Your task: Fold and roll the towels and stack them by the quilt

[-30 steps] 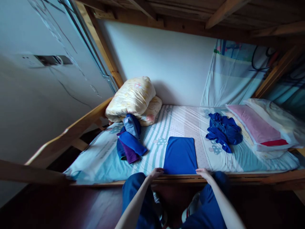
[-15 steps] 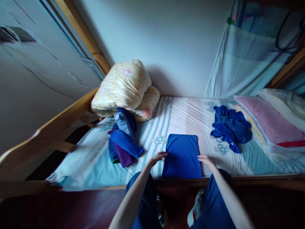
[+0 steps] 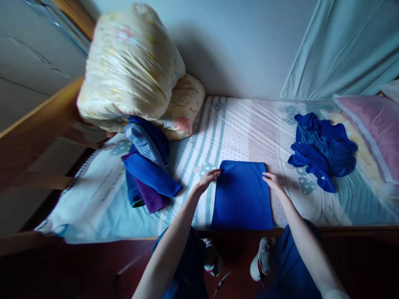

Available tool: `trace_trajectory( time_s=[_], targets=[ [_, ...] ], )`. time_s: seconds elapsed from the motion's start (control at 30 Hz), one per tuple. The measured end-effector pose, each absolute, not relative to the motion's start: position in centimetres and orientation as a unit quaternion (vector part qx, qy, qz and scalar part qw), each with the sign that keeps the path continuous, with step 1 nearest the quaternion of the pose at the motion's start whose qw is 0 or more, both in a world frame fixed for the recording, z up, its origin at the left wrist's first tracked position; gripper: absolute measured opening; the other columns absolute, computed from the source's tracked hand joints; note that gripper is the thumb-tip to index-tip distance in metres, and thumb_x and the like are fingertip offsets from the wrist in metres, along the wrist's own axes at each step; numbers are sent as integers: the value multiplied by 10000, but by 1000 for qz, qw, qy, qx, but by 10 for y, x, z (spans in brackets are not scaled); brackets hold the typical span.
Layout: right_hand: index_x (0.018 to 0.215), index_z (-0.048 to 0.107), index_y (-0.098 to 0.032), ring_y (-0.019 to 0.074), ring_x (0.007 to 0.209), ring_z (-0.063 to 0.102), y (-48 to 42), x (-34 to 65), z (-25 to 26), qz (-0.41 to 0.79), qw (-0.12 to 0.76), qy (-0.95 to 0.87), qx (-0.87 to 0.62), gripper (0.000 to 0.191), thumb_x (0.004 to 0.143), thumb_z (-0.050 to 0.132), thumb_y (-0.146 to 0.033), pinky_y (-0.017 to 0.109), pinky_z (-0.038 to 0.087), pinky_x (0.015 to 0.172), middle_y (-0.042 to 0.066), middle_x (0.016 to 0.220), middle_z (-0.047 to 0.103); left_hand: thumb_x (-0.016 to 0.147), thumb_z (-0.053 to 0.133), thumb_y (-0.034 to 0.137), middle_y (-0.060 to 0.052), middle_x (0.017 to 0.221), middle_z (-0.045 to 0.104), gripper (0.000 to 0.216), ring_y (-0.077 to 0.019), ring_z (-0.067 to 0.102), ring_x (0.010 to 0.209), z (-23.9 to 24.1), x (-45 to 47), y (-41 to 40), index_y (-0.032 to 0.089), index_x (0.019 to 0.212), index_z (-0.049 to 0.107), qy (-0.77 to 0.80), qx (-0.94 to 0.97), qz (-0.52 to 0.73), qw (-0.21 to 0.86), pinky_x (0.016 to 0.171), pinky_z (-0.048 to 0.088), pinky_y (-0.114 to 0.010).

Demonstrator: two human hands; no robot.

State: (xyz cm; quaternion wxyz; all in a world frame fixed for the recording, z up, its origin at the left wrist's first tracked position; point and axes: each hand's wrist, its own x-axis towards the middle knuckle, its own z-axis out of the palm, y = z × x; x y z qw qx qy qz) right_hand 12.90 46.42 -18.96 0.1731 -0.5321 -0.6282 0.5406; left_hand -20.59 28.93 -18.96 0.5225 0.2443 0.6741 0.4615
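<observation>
A folded blue garment (image 3: 242, 194) lies flat on the striped bed sheet (image 3: 240, 124) near the bed's front edge. My left hand (image 3: 208, 181) rests at the garment's upper left corner, fingers curled onto the cloth edge. At the upper right corner my right hand (image 3: 273, 182) lies with fingers bent on the cloth. Both forearms reach in from below.
A stack of folded blue and purple clothes (image 3: 147, 166) sits left of the garment, below a bundled yellow quilt (image 3: 134, 66). A crumpled blue garment (image 3: 321, 149) lies to the right, beside a pink pillow (image 3: 374, 128). A wooden bed rail (image 3: 34, 124) runs along the left.
Both hands have slid from the garment's near corners up along its sides to the far corners. The camera has tilted down and moved closer to the bed.
</observation>
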Motion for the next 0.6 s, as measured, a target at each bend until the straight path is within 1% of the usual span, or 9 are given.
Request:
trace_trajectory(
  time_s=[0.17, 0.3, 0.43, 0.5, 0.6],
  targets=[
    [1179, 758, -177, 265, 1097, 714, 490, 121, -192, 558, 200, -612, -523, 422, 799, 737, -359, 426, 551, 1009, 99, 1174, 774, 668, 774, 657, -168, 1249, 698, 789, -316, 604, 1143, -187, -214, 300, 129, 1250, 703, 671, 250, 464, 521, 900, 466, -409],
    [1201, 753, -188, 262, 1122, 701, 498, 118, -195, 562, 199, -621, -509, 431, 815, 733, -378, 409, 551, 1012, 85, 1188, 771, 682, 774, 621, -154, 1200, 706, 762, -308, 601, 1103, -190, -220, 304, 121, 1253, 704, 668, 262, 455, 528, 862, 460, -396],
    [1190, 758, -176, 261, 1102, 704, 501, 117, -198, 550, 187, -625, -522, 429, 809, 739, -374, 430, 536, 1032, 91, 1174, 775, 695, 763, 590, -128, 1166, 713, 768, -271, 609, 1018, -190, -222, 309, 119, 1296, 681, 668, 264, 450, 530, 818, 450, -366],
    [1167, 768, -177, 259, 1116, 699, 503, 118, -199, 546, 195, -628, -519, 404, 811, 733, -365, 424, 533, 1037, 92, 1206, 764, 697, 760, 584, -116, 1110, 721, 777, -249, 607, 966, -190, -222, 311, 109, 1305, 674, 667, 266, 454, 528, 810, 440, -355],
    [1164, 771, -185, 252, 1110, 702, 506, 120, -199, 542, 201, -635, -513, 393, 819, 717, -366, 400, 550, 1006, 88, 1214, 761, 695, 765, 577, -82, 945, 717, 790, -212, 586, 866, -192, -224, 314, 83, 1305, 669, 661, 267, 464, 526, 809, 421, -346]
  ],
)
